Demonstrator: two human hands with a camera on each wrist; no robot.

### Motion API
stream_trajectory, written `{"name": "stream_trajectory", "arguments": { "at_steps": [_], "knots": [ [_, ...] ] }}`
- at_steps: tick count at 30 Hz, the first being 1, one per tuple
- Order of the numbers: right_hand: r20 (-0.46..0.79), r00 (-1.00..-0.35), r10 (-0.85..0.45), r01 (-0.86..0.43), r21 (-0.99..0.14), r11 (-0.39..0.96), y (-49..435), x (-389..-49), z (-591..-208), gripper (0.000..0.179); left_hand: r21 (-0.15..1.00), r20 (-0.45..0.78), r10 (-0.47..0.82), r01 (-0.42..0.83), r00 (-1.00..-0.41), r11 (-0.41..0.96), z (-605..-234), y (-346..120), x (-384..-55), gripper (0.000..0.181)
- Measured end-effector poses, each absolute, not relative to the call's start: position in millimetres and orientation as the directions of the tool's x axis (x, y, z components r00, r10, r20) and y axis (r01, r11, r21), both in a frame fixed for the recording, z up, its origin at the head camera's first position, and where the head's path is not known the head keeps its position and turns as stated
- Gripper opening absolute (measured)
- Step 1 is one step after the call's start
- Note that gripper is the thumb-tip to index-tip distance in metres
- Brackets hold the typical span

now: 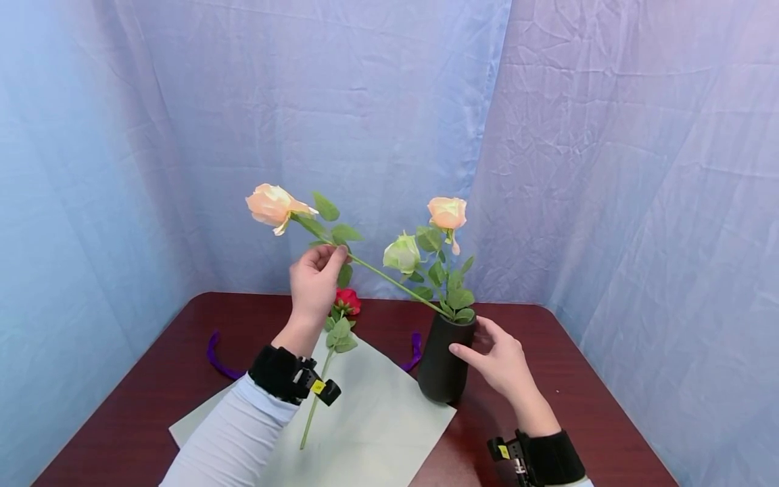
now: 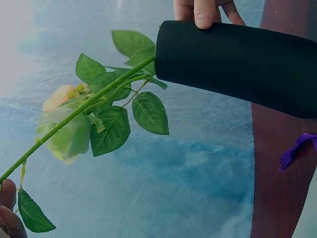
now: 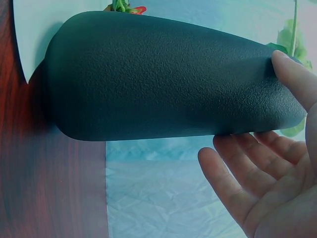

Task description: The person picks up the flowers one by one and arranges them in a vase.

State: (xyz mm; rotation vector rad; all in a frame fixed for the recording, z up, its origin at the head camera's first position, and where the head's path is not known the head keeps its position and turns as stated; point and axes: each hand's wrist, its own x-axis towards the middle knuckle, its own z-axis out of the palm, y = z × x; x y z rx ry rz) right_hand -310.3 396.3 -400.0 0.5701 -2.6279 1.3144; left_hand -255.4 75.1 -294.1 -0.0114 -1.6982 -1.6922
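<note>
My left hand (image 1: 315, 281) pinches the green stem of a peach rose (image 1: 274, 205) between thumb and fingers, just below its upper leaves. The stem (image 2: 81, 108) slants down to the right, and its lower end runs into the mouth of a black vase (image 1: 446, 358); how deep it reaches is hidden. Another peach rose (image 1: 447, 213) and a pale green rose (image 1: 402, 254) stand in the vase. With the thumb on one side and fingertips on the other, my right hand (image 1: 502, 355) holds the vase near its top. The vase stands upright on the table.
A red rose (image 1: 347, 302) lies with its stem across a pale paper sheet (image 1: 377, 412) left of the vase. Purple ribbon (image 1: 416, 352) shows beyond the sheet. The dark red table (image 1: 584, 419) is backed by blue-lilac curtains (image 1: 341, 101).
</note>
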Motion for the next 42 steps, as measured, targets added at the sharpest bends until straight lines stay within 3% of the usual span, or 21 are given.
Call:
{"name": "stream_trajectory", "arguments": {
  "at_steps": [11, 24, 31, 37, 42],
  "knots": [
    [0.298, -0.916, -0.270, -0.400, -0.739, 0.541, 397.2, -310.5, -401.3, 0.080, 0.875, 0.473, -0.455, 0.465, -0.755, 0.137, -294.7, 82.9, -256.8, 0.022],
    [0.302, -0.914, -0.269, -0.403, -0.733, 0.548, 398.0, -311.1, -400.8, 0.081, 0.854, 0.509, -0.472, 0.492, -0.720, 0.170, -310.3, 61.7, -277.3, 0.024],
    [0.300, -0.915, -0.269, -0.402, -0.737, 0.544, 398.3, -310.0, -400.4, 0.080, 0.764, 0.612, -0.424, 0.639, -0.668, 0.095, -303.9, 69.0, -284.2, 0.018],
    [0.301, -0.914, -0.272, -0.404, -0.739, 0.538, 398.0, -311.4, -401.4, 0.081, 0.800, 0.583, -0.401, 0.586, -0.706, 0.130, -302.3, 73.7, -282.7, 0.015],
    [0.304, -0.913, -0.274, -0.407, -0.739, 0.537, 397.3, -311.2, -401.8, 0.079, 0.838, 0.538, -0.393, 0.523, -0.746, 0.154, -297.3, 71.9, -277.3, 0.035]
  ]
}}
